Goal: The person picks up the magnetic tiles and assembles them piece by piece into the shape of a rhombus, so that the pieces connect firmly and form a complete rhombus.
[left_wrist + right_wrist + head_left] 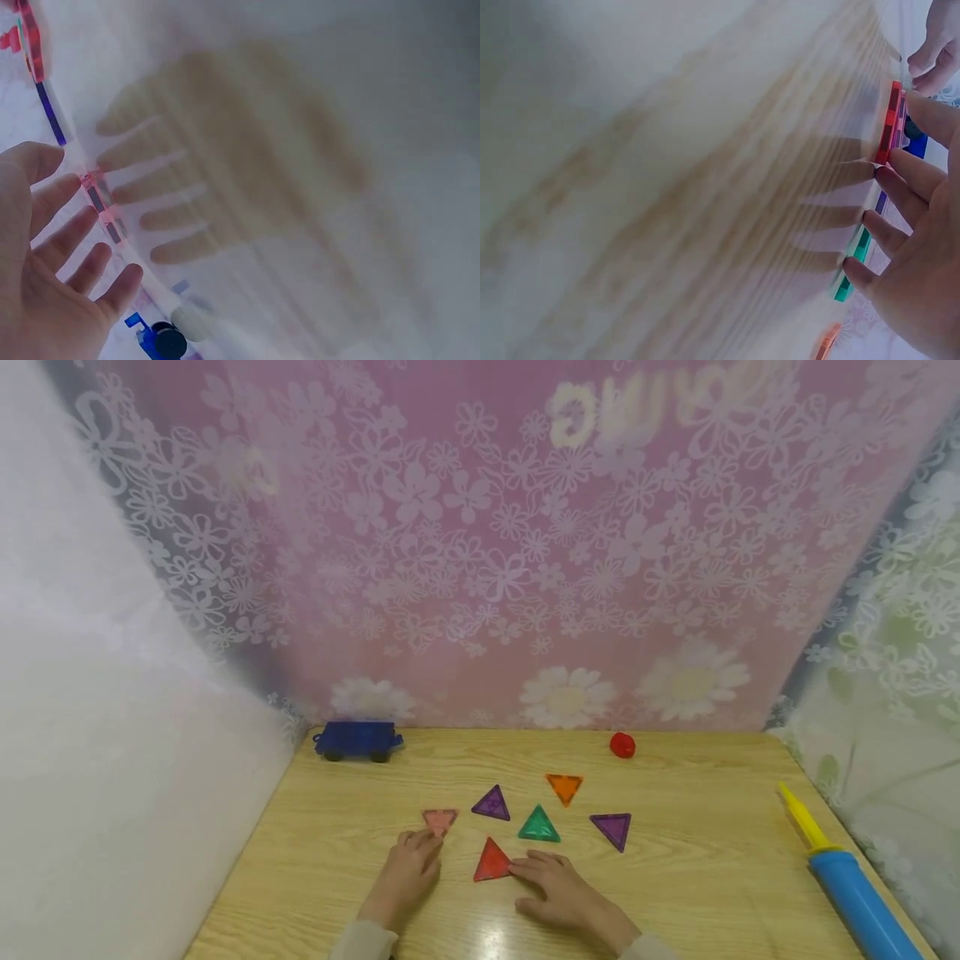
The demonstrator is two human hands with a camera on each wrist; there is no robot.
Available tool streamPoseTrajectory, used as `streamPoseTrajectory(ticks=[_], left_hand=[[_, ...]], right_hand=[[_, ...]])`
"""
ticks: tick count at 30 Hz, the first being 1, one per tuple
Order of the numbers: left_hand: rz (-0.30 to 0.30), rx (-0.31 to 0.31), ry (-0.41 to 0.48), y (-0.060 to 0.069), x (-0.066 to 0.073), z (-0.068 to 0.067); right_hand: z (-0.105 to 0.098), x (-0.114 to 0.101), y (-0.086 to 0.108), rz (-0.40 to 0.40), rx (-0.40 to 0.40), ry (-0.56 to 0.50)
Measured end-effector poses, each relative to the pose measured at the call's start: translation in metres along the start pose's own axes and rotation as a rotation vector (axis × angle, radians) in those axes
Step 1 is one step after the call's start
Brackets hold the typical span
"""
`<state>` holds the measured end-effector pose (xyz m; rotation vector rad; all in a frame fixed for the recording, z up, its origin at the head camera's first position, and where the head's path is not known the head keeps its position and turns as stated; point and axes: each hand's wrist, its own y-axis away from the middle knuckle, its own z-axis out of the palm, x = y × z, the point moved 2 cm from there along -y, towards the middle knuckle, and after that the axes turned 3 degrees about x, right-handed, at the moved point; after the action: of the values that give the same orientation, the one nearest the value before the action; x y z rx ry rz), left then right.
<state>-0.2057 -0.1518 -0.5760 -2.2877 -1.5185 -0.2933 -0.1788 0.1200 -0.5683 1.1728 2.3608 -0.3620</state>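
My left hand (407, 872) lies low over the table with its fingertips touching the near tip of a pink triangle tile (439, 820). In the left wrist view its fingers are loosely spread beside that pink tile (101, 206). The fingers of my right hand (558, 889) reach leftward, fingertips at the right corner of a red triangle tile (492, 862). The right wrist view shows those fingers extended next to the red tile (889, 124). Just beyond are a green triangle tile (538, 825) and a purple triangle tile (492, 803). Neither hand is curled round a tile.
An orange triangle tile (565, 787) and another purple one (613, 830) lie farther right. Along the back edge stand a blue toy wagon (357, 740) and a small red round piece (622, 745). A blue pump (862, 906) with a yellow nozzle lies at the right edge.
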Motion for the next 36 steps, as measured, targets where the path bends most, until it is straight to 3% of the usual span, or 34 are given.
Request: streamPoseTrajectory(ticks=[14,23,33,36], left_hand=[[0.022,-0.007,-0.013,0.022,0.018,0.005],[0.05,-0.032,-0.022,0.026,0.031,0.004],[0.116,-0.011,-0.052,0.028,0.045,0.002],[0.094,-0.024,-0.028,0.027,0.042,0.002]], right_hand=[[-0.003,-0.001,0.015,-0.001,0.015,-0.05],[-0.005,0.005,0.023,-0.013,0.031,-0.057],[-0.005,0.011,0.03,0.013,0.037,-0.08],[-0.006,0.01,0.028,0.027,0.058,-0.122]])
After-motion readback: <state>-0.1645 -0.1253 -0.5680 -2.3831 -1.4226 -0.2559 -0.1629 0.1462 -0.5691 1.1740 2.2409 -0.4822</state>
